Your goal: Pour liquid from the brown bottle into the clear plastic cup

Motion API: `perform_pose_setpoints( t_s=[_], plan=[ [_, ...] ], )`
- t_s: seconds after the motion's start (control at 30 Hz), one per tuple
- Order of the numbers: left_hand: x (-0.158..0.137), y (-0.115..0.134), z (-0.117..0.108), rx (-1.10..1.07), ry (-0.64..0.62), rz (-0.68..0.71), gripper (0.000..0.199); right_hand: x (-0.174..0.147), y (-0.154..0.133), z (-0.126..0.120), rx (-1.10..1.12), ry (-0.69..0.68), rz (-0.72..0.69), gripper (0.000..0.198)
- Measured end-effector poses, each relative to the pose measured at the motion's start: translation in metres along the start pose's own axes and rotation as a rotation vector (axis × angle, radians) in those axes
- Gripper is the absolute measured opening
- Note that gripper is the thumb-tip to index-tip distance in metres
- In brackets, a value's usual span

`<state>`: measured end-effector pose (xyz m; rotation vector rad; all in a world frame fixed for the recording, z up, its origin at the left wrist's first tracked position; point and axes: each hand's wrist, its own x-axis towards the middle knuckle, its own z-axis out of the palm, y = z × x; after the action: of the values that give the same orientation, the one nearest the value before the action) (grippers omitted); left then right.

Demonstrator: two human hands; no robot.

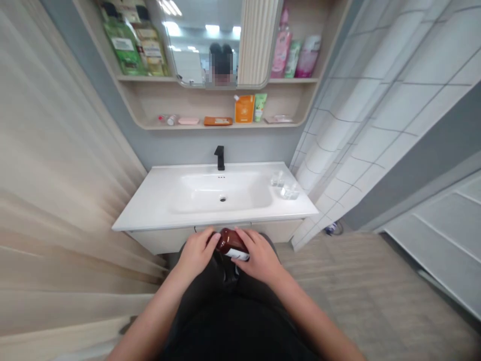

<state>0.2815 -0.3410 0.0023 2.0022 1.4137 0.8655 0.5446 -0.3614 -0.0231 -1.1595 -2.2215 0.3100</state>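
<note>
A brown bottle (231,239) with a white label lies tilted sideways between my hands, in front of the sink counter. My right hand (259,254) wraps round its base end, fingers on top and thumb below. At the other end my left hand (197,250) closes over the dark neck or cap, its thumb against the bottle's shoulder. The fingers hide most of that end, so its shape cannot be made out.
Ahead is a white sink (225,193) with a black faucet (220,158). Clear containers (288,191) stand on its right side. A mirrored cabinet (221,126) above holds bottles, tubes and an orange pouch (244,109). Curtains (67,165) hang at left, a tiled curtain (349,120) at right.
</note>
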Motion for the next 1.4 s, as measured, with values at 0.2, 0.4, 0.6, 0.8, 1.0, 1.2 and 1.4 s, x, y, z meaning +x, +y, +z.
perform_pose_setpoints(
  t_s=[0.2,0.4,0.6,0.8,1.0,1.2,1.4],
  plan=[
    [0.003,-0.012,0.015,-0.375,0.041,0.048,0.049,0.004,-0.007,0.020,0.254,0.017,0.112,0.106],
    [0.003,-0.008,0.037,-0.371,-0.019,-0.026,0.086,0.016,-0.011,0.030,0.417,0.107,0.170,0.077],
    [0.017,-0.022,0.035,-0.157,-0.116,0.118,0.082,0.027,0.031,0.013,0.323,0.134,0.176,0.080],
    [0.069,-0.120,-0.014,0.213,0.172,0.007,0.052,0.020,0.160,-0.035,0.204,0.512,0.482,0.087],
    [0.104,-0.218,-0.059,0.517,0.330,-0.255,0.059,0.007,0.279,-0.078,0.136,0.777,0.793,0.101],
    [0.110,-0.231,-0.054,0.657,0.305,-0.331,0.061,0.019,0.316,-0.078,0.139,0.771,0.897,0.105],
    [0.107,-0.221,-0.048,0.707,0.308,-0.334,0.061,0.021,0.291,-0.075,-0.194,0.915,0.765,0.088]
  ],
)
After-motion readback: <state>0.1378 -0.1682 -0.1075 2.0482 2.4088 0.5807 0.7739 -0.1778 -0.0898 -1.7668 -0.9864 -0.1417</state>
